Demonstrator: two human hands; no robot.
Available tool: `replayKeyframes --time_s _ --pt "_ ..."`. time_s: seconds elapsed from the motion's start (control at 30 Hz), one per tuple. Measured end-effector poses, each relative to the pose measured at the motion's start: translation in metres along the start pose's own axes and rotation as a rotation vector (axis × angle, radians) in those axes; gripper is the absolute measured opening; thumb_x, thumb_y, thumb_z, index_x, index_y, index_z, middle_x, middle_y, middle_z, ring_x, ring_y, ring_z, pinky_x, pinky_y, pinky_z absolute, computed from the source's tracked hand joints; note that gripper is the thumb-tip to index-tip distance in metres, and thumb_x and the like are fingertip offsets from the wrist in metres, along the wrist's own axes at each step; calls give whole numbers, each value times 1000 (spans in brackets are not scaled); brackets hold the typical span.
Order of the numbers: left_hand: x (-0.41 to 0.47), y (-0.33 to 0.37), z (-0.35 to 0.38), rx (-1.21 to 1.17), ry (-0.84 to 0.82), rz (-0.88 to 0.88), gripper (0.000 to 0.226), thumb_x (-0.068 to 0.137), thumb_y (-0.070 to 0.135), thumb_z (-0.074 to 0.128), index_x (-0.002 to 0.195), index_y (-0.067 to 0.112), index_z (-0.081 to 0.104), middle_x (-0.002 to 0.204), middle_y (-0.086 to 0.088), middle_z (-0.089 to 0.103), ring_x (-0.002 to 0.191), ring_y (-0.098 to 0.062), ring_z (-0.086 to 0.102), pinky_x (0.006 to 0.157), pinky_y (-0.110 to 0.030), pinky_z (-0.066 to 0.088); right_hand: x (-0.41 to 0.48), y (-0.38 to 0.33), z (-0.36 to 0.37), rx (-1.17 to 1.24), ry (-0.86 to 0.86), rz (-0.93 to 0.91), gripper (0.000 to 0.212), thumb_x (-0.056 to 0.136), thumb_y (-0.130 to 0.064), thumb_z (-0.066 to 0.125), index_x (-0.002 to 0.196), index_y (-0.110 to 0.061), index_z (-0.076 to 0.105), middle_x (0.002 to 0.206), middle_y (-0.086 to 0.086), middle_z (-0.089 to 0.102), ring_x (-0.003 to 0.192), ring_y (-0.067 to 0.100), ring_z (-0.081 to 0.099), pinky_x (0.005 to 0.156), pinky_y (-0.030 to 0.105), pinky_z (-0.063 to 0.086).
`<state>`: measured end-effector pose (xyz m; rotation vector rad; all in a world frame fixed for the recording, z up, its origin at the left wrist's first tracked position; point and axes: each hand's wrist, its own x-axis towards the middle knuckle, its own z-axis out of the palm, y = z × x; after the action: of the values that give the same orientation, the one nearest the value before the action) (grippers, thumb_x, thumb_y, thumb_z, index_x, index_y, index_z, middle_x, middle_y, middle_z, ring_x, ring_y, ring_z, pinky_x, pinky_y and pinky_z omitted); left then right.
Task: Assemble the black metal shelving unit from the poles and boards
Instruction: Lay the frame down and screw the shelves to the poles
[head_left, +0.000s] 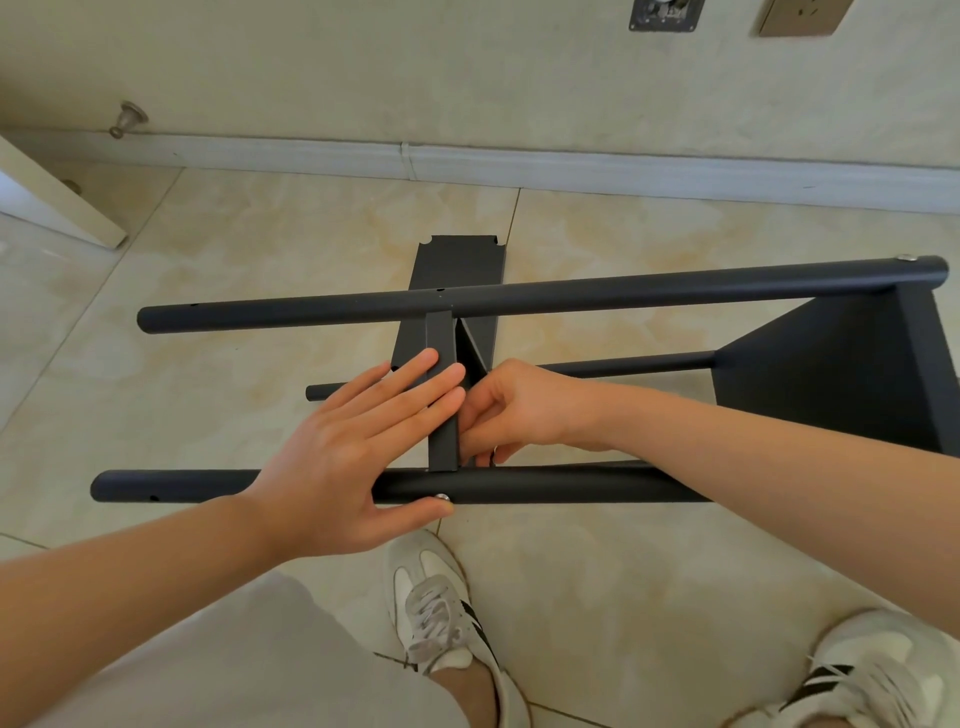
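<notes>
Midway along the near pole (545, 486), the shelf board (441, 415) runs crosswise to the far pole (623, 293); left hand (343, 467) presses it flat-fingered, right hand (519, 410) curls just beside, hold unclear

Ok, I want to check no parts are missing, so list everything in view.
poles: three, black, lying left to right; near, far, low
boards: three, black; right end, between poles, flat on floor behind
screws: two, silver; near pole, far pole's right tip
door stop: one, silver, upper left
wall plates: two, top edge
panel: one, white, left edge
shoes: two, white with black stripes, bottom
left hand: flat on middle board, thumb beside screw
right hand: fingers curled at middle board
</notes>
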<state>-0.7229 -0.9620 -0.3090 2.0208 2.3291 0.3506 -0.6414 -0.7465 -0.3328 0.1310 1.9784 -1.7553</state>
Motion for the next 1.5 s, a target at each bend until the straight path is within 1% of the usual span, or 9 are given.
replayKeyframes --time_s 0.1,0.23,0.4,0.57,0.73,0.93,1.1,1.27,1.5 --pt "0 -1 1 -2 -1 -1 82 91 63 57 152 11 38 162 -1 30 153 -23 20 123 -43 23 0 0 -2 7 -15 3 10 91 -13 66 90 -14 77 81 1 76 75 11 71 75 24 59" --pt "0 -1 2 -4 1 2 82 91 63 58 152 11 38 163 -1 30 152 -24 20 122 -44 24 1 0 -2 29 -42 26 16 91 -16 65 83 -23 77 81 -2 76 73 8 70 72 22 58" --pt "0 1 0 -9 5 -1 82 90 61 60 151 10 40 161 -2 32 152 -24 22 121 -47 28 7 1 -4 17 -102 108 15 91 -23 66 82 -28 77 86 -4 76 76 8 69 79 25 59" --pt "1 1 0 1 1 3 82 90 61 60 151 12 39 162 -2 32 152 -24 22 121 -46 27 13 -2 -7 17 -192 191 13 92 -25 66 86 -26 76 90 -2 76 82 11 71 75 23 59" --pt "1 -1 1 11 -5 5 83 90 62 60 152 12 38 162 -1 31 152 -25 22 122 -44 25 17 -5 -11 -2 -256 218 21 93 -25 65 78 -32 77 91 -4 75 85 9 69 88 30 57" --pt "-2 -2 2 4 2 11 82 90 62 60 152 12 38 163 0 30 152 -26 22 122 -44 25 18 0 -12 49 -272 257 14 92 -26 68 84 -29 79 93 -5 75 89 7 69 96 40 54" --pt "0 0 1 8 -1 11 82 90 62 60 152 13 39 162 0 31 152 -25 23 122 -43 25 21 2 -11 34 -248 269 13 89 -31 69 81 -28 79 89 -5 75 83 5 68 91 35 57" --pt "1 0 0 18 -7 16 81 90 62 60 152 13 39 162 -1 32 152 -25 23 122 -42 24 21 2 -8 32 -215 267 18 90 -29 68 74 -26 77 82 -5 74 78 6 66 85 28 58" --pt "0 1 0 38 -16 0 82 89 63 59 151 13 40 162 -1 32 152 -25 23 121 -49 25 16 -3 -9 47 -224 265 15 92 -22 66 80 -20 75 81 -3 72 81 10 62 88 32 54"
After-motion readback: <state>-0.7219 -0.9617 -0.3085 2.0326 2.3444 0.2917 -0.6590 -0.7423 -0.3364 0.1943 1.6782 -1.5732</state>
